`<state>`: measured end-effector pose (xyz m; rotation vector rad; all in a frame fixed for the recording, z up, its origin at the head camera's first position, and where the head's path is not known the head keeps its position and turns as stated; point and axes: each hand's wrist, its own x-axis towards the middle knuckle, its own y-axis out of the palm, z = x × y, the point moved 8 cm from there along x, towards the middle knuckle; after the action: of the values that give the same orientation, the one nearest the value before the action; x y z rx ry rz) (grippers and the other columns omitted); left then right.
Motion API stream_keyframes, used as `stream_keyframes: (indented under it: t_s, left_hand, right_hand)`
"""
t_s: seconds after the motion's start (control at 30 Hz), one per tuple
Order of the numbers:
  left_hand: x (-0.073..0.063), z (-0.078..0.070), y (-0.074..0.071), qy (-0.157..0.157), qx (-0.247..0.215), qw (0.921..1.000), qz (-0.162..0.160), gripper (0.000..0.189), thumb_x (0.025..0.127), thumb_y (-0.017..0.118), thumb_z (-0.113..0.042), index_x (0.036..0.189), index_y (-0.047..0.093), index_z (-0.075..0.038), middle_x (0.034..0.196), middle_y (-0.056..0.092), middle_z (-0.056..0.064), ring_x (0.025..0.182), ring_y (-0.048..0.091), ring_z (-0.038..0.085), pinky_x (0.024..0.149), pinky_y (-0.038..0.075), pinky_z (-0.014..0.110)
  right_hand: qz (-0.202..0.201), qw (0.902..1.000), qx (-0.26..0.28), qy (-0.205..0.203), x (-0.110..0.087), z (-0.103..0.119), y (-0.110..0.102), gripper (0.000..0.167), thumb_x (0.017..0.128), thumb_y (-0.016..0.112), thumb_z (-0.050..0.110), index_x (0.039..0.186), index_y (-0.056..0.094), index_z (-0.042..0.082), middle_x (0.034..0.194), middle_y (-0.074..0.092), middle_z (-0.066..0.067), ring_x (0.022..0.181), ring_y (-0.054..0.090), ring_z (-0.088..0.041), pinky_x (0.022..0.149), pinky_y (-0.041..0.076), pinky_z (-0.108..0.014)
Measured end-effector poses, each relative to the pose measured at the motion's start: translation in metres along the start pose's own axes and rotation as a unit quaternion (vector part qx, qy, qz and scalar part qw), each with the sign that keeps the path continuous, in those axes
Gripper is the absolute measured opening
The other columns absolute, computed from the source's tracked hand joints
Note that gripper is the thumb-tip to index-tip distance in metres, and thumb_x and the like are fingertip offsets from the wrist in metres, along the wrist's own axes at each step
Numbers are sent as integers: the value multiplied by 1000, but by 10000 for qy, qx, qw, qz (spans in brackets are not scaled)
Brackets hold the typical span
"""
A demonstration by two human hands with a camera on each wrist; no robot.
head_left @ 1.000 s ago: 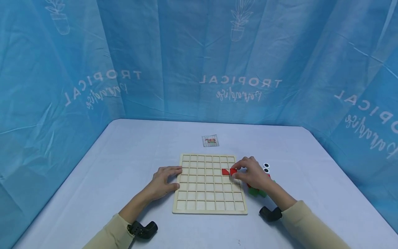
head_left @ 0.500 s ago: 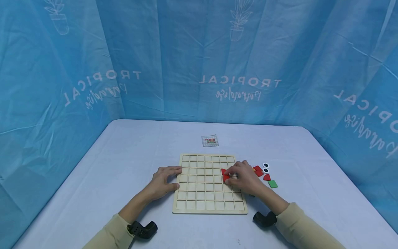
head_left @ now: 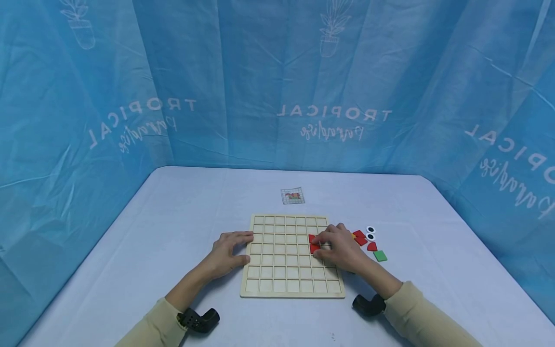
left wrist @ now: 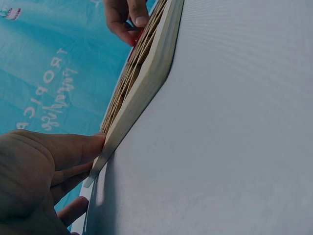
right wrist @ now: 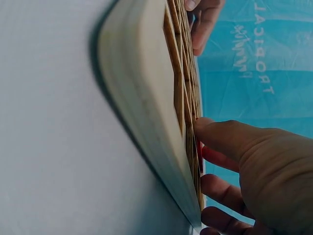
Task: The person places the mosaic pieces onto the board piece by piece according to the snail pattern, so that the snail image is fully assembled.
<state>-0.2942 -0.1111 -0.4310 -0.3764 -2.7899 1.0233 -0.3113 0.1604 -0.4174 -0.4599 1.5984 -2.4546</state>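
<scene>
A pale wooden grid board (head_left: 280,272) lies flat in the head view. Two red tiles sit at its right half, one above the other. The upper red tile (head_left: 311,238) is partly covered by fingers. My right hand (head_left: 340,248) pinches the lower red tile (head_left: 314,248) between thumb and fingertips, in or right over a cell. In the right wrist view a sliver of red tile (right wrist: 199,155) shows beside the thumb. My left hand (head_left: 223,255) rests at the board's left edge, fingers extended, thumb and fingertips touching its side.
Right of the board lie loose red tiles (head_left: 360,239), a green tile (head_left: 380,256), a red rounded piece (head_left: 372,246) and two eye discs (head_left: 370,233). Part of an orange piece peeks out by the right hand. A small picture card (head_left: 293,195) lies behind the board.
The right hand has shifted left and toward me, bringing the red tile from right of the first tile to just below it. The left hand keeps its place.
</scene>
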Motion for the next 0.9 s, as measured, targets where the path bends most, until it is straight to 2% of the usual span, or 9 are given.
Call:
stream_keyframes:
  t_s: [0.27,0.4,0.57,0.9]
  left_hand:
    - [1,-1,0,11,-17,10000,-7,52,80,70,-11,130,56,-8,143,48,3,135,30,30,111,17,59]
    - [0,0,0,-30,10,10000,-41,51,80,70,-11,129,57,-8,143,48,3,135,30,30,111,17,59]
    - [0,0,0,-20,14,10000,-31,52,80,71,-11,130,57,-8,143,48,3,135,30,30,111,17,58]
    - [-1,1,0,-54,-19,10000,6,51,81,70,-12,130,56,-9,144,47,2,135,29,29,110,18,59]
  right_hand:
    - [-171,9993,292,157,-2,-7,-17,27,74,79,29,99,73,23,96,61,2,95,44,-16,70,40,-27]
    - [-198,9984,413,332,-5,-27,-29,23,78,76,24,100,73,20,97,61,-1,94,43,-18,71,40,-27]
    - [-125,9964,432,716,-9,-59,-40,26,78,76,23,103,72,19,102,60,-3,99,42,-20,71,43,-26]
    - [28,9971,409,647,-12,-92,-48,28,79,75,22,107,71,18,108,59,-7,105,41,-24,74,45,-29]
